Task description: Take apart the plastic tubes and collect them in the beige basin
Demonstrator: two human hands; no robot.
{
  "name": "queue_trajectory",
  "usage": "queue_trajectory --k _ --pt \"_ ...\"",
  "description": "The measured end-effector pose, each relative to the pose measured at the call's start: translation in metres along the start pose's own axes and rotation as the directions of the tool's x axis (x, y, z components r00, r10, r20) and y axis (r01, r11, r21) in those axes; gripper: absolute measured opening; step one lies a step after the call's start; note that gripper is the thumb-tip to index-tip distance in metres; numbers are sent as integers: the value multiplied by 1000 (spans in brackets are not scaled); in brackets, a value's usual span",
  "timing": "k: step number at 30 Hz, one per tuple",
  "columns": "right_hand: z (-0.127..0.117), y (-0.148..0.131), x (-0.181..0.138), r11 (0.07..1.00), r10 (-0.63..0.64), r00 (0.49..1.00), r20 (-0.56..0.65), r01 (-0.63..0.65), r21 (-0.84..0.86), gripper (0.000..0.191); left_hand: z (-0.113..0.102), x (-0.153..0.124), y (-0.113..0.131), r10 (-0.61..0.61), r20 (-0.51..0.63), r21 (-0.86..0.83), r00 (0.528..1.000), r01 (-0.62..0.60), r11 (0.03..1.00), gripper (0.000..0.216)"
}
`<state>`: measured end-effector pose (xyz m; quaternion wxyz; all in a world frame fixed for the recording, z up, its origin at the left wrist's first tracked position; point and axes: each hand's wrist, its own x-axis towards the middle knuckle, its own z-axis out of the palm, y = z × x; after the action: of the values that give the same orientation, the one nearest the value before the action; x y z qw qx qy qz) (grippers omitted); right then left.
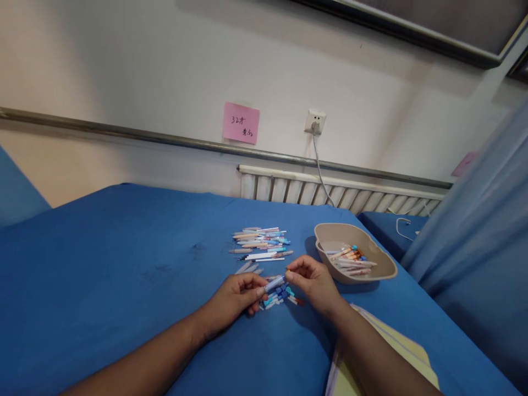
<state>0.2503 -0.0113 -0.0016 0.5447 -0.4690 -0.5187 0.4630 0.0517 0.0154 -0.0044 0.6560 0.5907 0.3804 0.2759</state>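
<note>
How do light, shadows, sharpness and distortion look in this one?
Head view: muted, uneven light, no strong glare; head view: soft shadow on the blue cloth beside the basin; head view: small pieces seen between the left hand and right hand look soft, fine detail lost; head view: the wall rail slants, and wide-angle stretch seems likely.

Apparently a ward-like room: metal wall rail [165,138] and radiator [295,192] behind the blue-covered surface [103,264], curtain [474,242] to its right.

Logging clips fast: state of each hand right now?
Left hand: closed, holding one end of a pale pen.
Right hand: closed, fingertips pinched together at the pen's other end.
</note>
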Motion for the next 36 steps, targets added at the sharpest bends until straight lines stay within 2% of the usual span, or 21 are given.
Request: queue_trajectory --k 4,11,23,27,29,33,36 --pt "0 -1 1 993 -8 1000 -14 10 117 29 -1 1 -1 -3 2 -16 1000 3 1000 34" --pt "-4 6 5 962 69 996 -55 -52 270 39 -3 3 -3 -12 -1 -58 1000 11 998 40" --pt "-4 19 18 983 83 987 -136 -59 172 48 1 1 8 -28 -37 -23 999 27 999 40" --pt "-6 27 28 1000 14 989 -147 -15 -9 47 10 8 31 67 -86 55 994 -62 997 32" --pt "-7 30 32 998 -11 990 -143 1 -68 40 19 16 49 121 -73 94 990 -114 989 28" --pt "-6 33 35 986 -39 990 -133 16 -164 26 48 44 85 184 70 236 980 -195 952 23" --pt "-4 32 35 963 -45 991 -123 10 -268 19 78 73 104 238 108 424 965 -261 867 18"
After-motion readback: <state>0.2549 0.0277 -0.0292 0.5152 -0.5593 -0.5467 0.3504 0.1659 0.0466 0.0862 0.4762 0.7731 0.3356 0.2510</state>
